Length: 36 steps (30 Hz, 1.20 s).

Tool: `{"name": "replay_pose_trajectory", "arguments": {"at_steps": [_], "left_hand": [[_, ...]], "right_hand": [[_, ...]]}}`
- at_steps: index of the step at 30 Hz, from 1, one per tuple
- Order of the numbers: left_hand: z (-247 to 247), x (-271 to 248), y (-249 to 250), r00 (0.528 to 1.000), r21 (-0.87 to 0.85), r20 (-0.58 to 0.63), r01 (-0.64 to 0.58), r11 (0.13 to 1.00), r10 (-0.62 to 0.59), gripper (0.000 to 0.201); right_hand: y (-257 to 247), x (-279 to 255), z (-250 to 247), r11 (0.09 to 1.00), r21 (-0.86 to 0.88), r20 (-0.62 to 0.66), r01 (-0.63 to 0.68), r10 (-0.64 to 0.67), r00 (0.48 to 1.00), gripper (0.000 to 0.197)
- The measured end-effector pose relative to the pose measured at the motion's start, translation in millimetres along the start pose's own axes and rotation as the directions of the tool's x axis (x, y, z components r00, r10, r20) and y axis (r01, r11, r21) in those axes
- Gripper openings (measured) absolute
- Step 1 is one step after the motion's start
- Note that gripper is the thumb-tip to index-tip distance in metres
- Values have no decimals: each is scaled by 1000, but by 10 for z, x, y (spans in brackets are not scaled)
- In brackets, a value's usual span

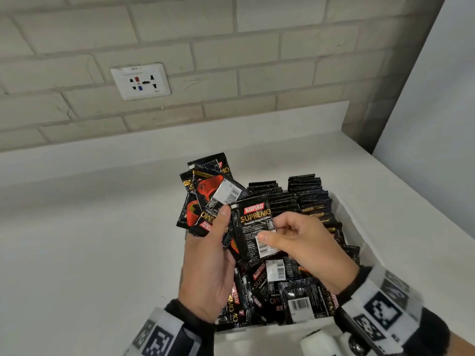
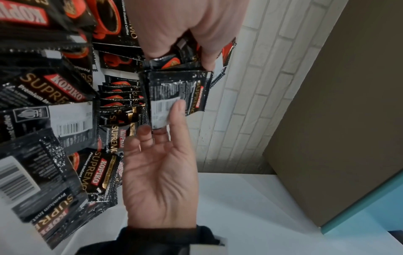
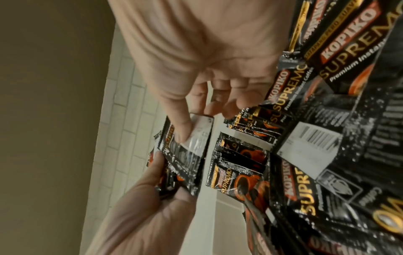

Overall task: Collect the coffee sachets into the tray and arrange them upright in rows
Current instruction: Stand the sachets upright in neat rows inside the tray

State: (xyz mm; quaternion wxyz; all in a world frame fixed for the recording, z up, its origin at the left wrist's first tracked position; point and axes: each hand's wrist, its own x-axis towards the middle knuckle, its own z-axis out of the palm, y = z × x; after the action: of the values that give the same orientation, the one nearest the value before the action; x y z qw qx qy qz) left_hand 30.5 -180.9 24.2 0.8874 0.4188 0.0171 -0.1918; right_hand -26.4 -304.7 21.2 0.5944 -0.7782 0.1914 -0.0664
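Loose sachets [image 1: 270, 291] are lying jumbled in the tray [image 1: 257, 337]; I'm gripping a fanned bundle [image 1: 205, 196] in my left hand [image 1: 205, 273] while my right hand [image 1: 303, 242] is pinching one sachet [image 1: 253, 227], squaring it for the upright rows [image 1: 305, 196].

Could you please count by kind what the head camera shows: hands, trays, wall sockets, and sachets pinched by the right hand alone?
Hands: 2, the left hand and the right hand
Tray: 1
Wall socket: 1
Sachet pinched by the right hand: 1
Total: 5
Not counted: the bundle of sachets in the left hand and the other sachets in the tray, which overlap too much.
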Motion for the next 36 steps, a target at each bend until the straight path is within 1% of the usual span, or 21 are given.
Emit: {"name": "replay_pose_trajectory", "arguments": {"at_steps": [2,4,6,8,9,10,11,13,14,16,18,20,22,24,25,27,29,31,33,35,36], "left_hand": [[-6,-8,-17,1000,14,-12,-10,1000,11,48],[-14,-8,-30,999,34,-34,-27,999,29,43],[-25,2,-11,997,50,-57,-41,998,44,36],[-44,19,23,995,75,-78,-51,996,57,33],[-52,25,36,995,94,-85,-53,994,61,33],[-57,29,37,994,114,-86,-53,992,63,32],[-51,26,27,995,132,-82,-53,990,64,31],[14,-9,-7,996,174,-62,-49,984,60,31],[55,-32,-29,997,192,-47,-46,980,56,30],[107,-63,-81,999,206,2,-37,978,37,22],[125,-86,-88,999,179,43,-9,984,1,24],[95,-94,-52,998,117,58,30,993,-37,23],[47,-112,4,994,58,85,66,996,-71,18],[4,-118,40,986,65,144,72,995,-81,25],[-6,-119,52,983,90,162,70,993,-84,29],[-43,-99,58,982,123,167,65,990,-85,33],[-63,-75,65,982,140,171,61,988,-84,35],[-66,-56,69,981,153,178,54,987,-82,34],[-63,-43,75,981,155,182,36,987,-64,33],[-61,-32,76,983,162,173,26,986,-55,32],[-61,-32,72,984,172,170,26,985,-56,31]], "right_hand": [[39,6,14,999,1,1,-34,34,999,17],[48,5,1,997,29,7,-68,68,998,17],[24,-2,-49,989,115,16,-93,91,996,14],[-43,-12,-129,972,220,-17,-84,90,996,10],[-91,-18,-171,973,228,-64,-42,58,996,11],[-137,-22,-202,984,174,-130,34,-11,991,14],[-194,-35,-217,989,73,-183,127,-112,977,18],[-339,-65,-178,948,-150,-199,279,-306,931,24],[-409,-76,-128,912,-258,-156,319,-365,918,24],[-475,-75,18,817,-441,-26,372,-426,904,24],[-459,-52,148,770,-507,59,387,-417,907,25],[-455,-42,217,807,-473,73,355,-366,928,26],[-477,-54,228,890,-355,87,286,-273,958,28],[-480,-55,188,943,-252,155,216,-181,971,29],[-480,-59,157,958,-207,200,197,-155,967,28],[-470,-68,92,976,-110,269,188,-153,951,27],[-451,-74,29,980,-26,278,197,-183,943,29],[-410,-65,-5,972,14,192,235,-233,953,26],[-335,-42,-11,960,38,28,276,-277,960,22],[-250,-22,-14,963,65,-111,263,-255,961,25],[-211,-10,-14,968,83,-135,237,-225,965,29]]}}
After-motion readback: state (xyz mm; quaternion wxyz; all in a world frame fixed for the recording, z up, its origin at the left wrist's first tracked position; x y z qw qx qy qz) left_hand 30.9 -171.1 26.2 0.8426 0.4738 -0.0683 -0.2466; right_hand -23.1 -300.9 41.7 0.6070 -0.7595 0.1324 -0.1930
